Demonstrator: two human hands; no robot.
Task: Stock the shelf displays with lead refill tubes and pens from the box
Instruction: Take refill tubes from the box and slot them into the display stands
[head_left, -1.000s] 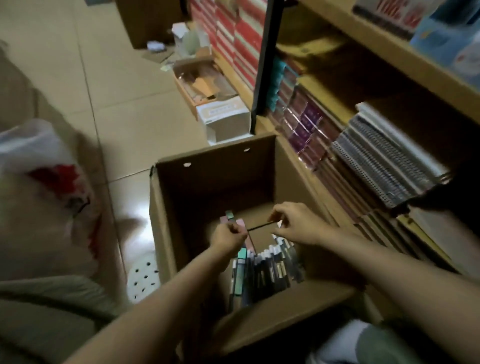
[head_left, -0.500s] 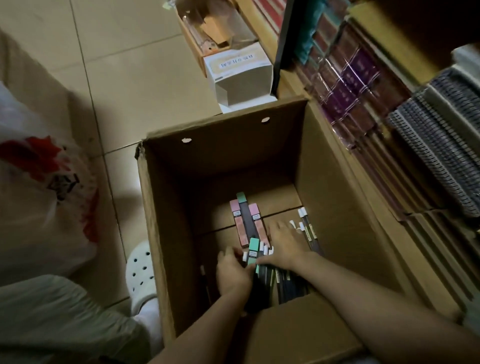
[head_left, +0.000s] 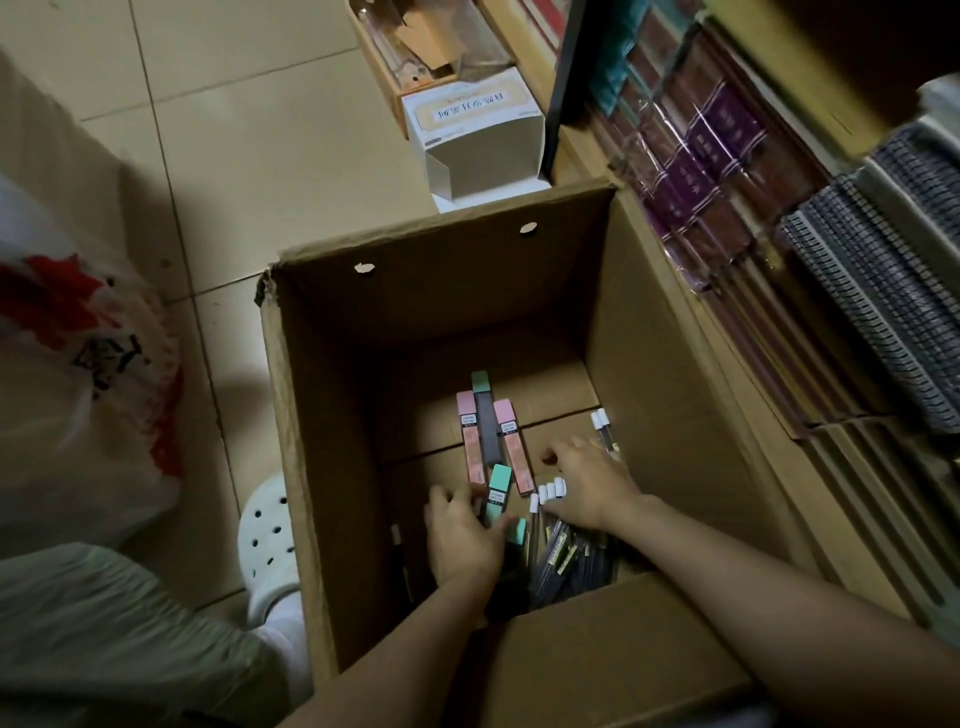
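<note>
Lead refill tubes (head_left: 496, 441) and pens (head_left: 569, 556) lie on the floor of the box (head_left: 322, 415) (none visibly shelved yet). The left hand (head_left: 462, 535) pinches a green-capped tube (head_left: 500, 492); the right hand (head_left: 589, 480) lies spread, holding nothing, over the pens, so stocking seems barely begun.

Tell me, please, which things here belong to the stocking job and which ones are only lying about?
Belong to the job:
- cardboard box
- pink and green lead refill tubes on its bottom
- white-capped pens
- left hand, fingers round a green tube
- right hand, resting on the pens

Lying about:
- white carton on the floor
- plastic bag
- spiral notebooks on the shelf
</note>
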